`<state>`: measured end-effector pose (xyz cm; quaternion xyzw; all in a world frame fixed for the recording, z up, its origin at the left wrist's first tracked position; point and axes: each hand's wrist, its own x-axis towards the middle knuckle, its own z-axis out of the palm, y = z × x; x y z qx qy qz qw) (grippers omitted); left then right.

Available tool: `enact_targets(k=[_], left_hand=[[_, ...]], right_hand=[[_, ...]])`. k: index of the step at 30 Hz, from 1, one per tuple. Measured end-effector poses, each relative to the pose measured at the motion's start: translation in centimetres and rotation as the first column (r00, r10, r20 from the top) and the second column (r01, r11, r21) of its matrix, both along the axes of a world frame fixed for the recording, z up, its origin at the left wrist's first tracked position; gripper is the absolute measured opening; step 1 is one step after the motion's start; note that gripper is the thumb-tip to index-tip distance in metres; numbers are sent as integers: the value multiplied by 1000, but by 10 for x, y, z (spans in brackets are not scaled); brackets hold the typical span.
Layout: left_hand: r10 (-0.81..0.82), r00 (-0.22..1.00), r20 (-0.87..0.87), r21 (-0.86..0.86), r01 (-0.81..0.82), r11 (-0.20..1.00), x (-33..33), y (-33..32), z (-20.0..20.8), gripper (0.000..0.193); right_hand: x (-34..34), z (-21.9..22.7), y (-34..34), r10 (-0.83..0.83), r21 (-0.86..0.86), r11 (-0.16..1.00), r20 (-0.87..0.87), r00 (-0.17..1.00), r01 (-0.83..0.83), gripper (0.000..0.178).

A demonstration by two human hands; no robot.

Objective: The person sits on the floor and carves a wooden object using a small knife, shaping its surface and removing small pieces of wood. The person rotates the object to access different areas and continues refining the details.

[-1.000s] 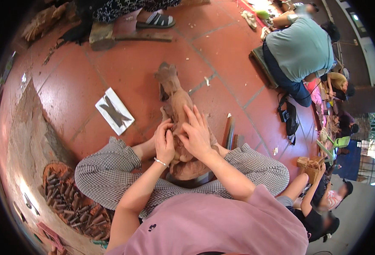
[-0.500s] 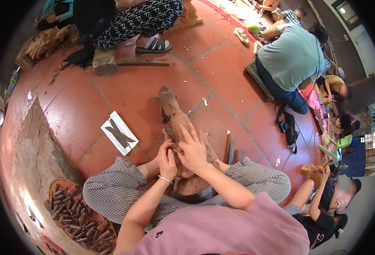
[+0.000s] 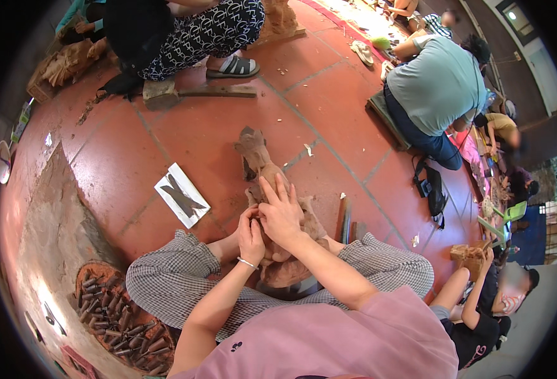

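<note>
Upright between my crossed legs stands a reddish-brown wood carving (image 3: 251,146), its base (image 3: 284,273) close to my lap. My right hand (image 3: 281,215) lies across the middle of it, fingers stretched out and slightly spread on the wood. Against the carving's left side, my left hand (image 3: 251,239) has its fingers bent and pressed together near my right thumb. Whatever those fingers pinch, if anything, is hidden. Under the base, a dark rounded support (image 3: 289,290) shows in part.
Two dark flat blades (image 3: 185,197) lie crossed on a white sheet (image 3: 199,215) at left. Many wooden-handled tools (image 3: 117,316) fill a hollow in a large wood slab (image 3: 51,234). Bar-like pieces (image 3: 345,218) rest by my right knee. Other people (image 3: 436,85) sit around on the tiled floor.
Both hands remain at the carving, with my right hand shifted slightly left and down along it. The whole view has moved a little.
</note>
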<state>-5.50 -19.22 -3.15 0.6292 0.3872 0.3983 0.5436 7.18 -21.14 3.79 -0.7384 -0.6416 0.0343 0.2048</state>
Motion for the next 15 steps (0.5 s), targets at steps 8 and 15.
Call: enact_targets(k=[8, 15], left_hand=[[28, 999, 37, -30, -27, 999, 2, -1, -7, 28], [45, 998, 53, -44, -42, 998, 0, -1, -7, 24]], right_hand=[[16, 12, -35, -2, -13, 1000, -218, 976, -1, 11], [30, 2, -32, 68, 0, 997, -382, 922, -74, 13]])
